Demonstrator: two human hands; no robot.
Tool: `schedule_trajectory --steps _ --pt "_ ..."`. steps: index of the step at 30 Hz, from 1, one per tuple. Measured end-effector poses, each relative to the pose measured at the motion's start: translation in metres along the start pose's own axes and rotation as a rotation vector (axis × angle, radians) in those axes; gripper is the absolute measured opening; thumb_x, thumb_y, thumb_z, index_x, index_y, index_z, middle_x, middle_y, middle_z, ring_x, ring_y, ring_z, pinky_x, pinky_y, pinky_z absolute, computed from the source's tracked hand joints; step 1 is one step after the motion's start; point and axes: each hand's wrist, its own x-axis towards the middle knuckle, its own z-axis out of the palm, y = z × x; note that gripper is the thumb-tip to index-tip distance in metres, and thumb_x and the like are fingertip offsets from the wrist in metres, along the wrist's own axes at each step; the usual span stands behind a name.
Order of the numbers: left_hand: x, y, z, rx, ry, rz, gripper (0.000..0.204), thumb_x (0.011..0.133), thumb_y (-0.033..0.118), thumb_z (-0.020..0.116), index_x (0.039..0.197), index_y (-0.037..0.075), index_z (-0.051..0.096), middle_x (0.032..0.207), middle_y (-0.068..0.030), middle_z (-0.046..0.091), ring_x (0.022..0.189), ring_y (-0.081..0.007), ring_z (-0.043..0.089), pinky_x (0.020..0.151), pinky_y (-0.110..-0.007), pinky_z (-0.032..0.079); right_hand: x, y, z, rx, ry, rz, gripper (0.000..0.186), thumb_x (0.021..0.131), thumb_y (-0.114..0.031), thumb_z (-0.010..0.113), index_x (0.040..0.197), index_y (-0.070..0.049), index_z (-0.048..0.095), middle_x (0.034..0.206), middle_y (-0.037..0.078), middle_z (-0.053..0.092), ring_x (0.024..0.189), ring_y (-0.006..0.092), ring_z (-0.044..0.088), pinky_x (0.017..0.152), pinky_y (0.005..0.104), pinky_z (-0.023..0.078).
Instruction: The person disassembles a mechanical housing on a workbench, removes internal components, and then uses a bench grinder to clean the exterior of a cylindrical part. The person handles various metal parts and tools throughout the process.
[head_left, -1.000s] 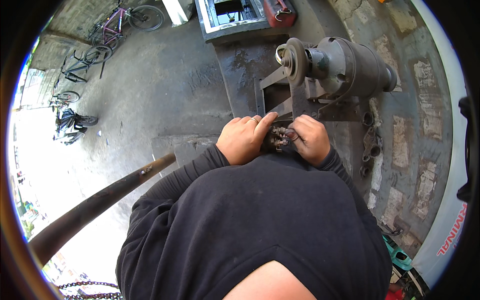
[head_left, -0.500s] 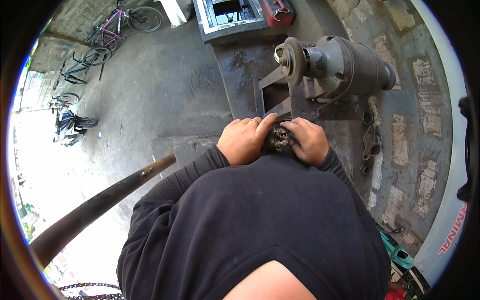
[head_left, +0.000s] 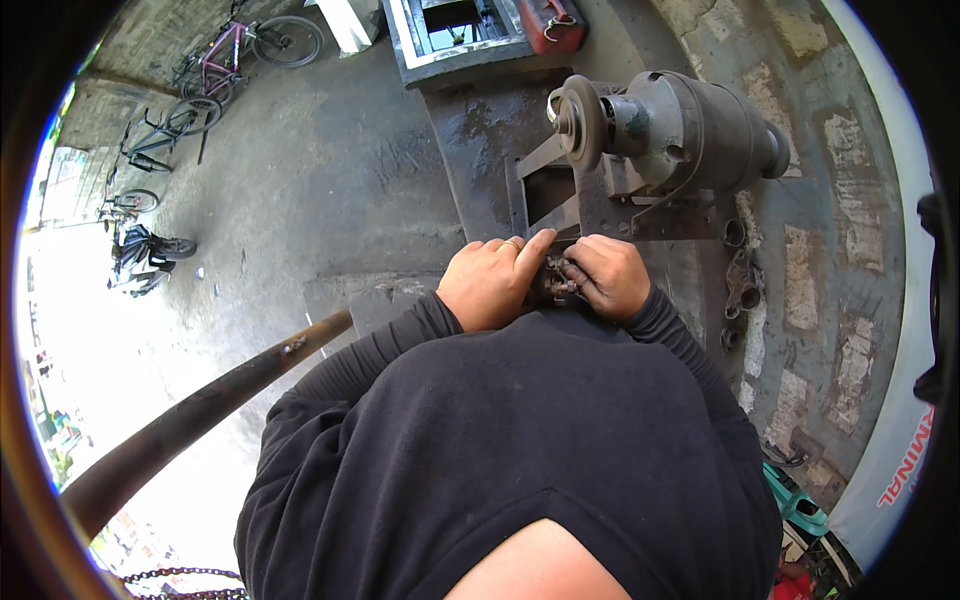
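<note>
Close against my body is a small dark metal part (head_left: 562, 288) with shiny bolt-like fittings; its underside is hidden. My left hand (head_left: 487, 284), with a ring on one finger, is closed round its left side, the index finger pointing forward. From the right, my right hand (head_left: 609, 279) pinches one of the fittings with curled fingers and thumb. Just beyond both hands lies a metal frame (head_left: 551, 153) with a square opening. A bench grinder (head_left: 700, 130) with a round wheel (head_left: 577, 123) stands ahead to the right.
A long rusty pipe (head_left: 200, 415) slants in from the left. Bicycles (head_left: 222, 62) and a motorcycle (head_left: 150, 248) stand at the far left. Ahead are a white-framed box (head_left: 460, 45) and a red container (head_left: 553, 25). Metal rings and a flange (head_left: 741, 283) lie by the brick wall (head_left: 800, 280).
My right hand has shifted slightly and its fingers have curled in more, showing more of the metal fittings. The left hand stays almost still.
</note>
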Motion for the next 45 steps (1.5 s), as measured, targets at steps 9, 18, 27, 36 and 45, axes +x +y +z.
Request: schedule_trajectory --steps 9,18,27,36,45 --pt "0.006 0.000 -0.001 -0.005 -0.050 0.013 0.060 0.076 0.015 0.062 0.133 0.005 0.044 0.092 -0.0144 0.064 0.082 -0.0283 0.065 0.072 -0.037 0.050 0.000 0.011 -0.006 0.065 -0.122 0.021 0.017 0.086 -0.017 0.060 0.087 0.000 0.061 0.071 0.012 0.057 0.068 0.0273 0.058 0.063 0.0355 0.047" --pt "0.012 -0.004 0.000 0.050 -0.080 0.035 0.072 0.070 0.019 0.070 0.135 0.004 0.042 0.092 -0.0143 0.064 0.081 -0.0287 0.065 0.071 -0.037 0.050 -0.009 0.009 0.023 1.226 -0.064 0.861 0.031 0.097 -0.021 0.050 0.087 0.006 0.061 0.079 0.004 0.064 0.069 0.0102 0.055 0.067 0.0293 0.045" --pt "0.014 0.002 -0.002 0.049 -0.095 0.010 0.074 0.066 0.018 0.073 0.132 0.006 0.043 0.090 -0.0113 0.064 0.083 -0.0276 0.065 0.073 -0.038 0.050 0.004 0.002 -0.007 0.189 -0.157 0.374 0.023 0.090 -0.020 0.054 0.085 0.002 0.056 0.076 0.020 0.060 0.072 0.0377 0.059 0.064 0.0400 0.046" --pt "0.010 -0.002 0.001 0.044 -0.070 0.027 0.068 0.071 0.017 0.067 0.133 0.004 0.042 0.090 -0.0142 0.064 0.080 -0.0284 0.065 0.069 -0.037 0.050 0.004 -0.006 -0.008 0.462 -0.156 0.545 0.025 0.088 -0.019 0.055 0.085 0.006 0.057 0.076 0.023 0.060 0.069 0.0356 0.059 0.064 0.0387 0.045" --pt "0.010 -0.006 0.003 0.015 -0.111 -0.013 0.072 0.068 0.016 0.070 0.133 0.004 0.041 0.090 -0.0149 0.064 0.081 -0.0299 0.065 0.071 -0.038 0.051 -0.005 0.002 0.026 0.667 -0.012 0.670 0.027 0.090 -0.019 0.052 0.085 0.007 0.057 0.070 0.019 0.057 0.063 0.0241 0.055 0.063 0.0361 0.044"
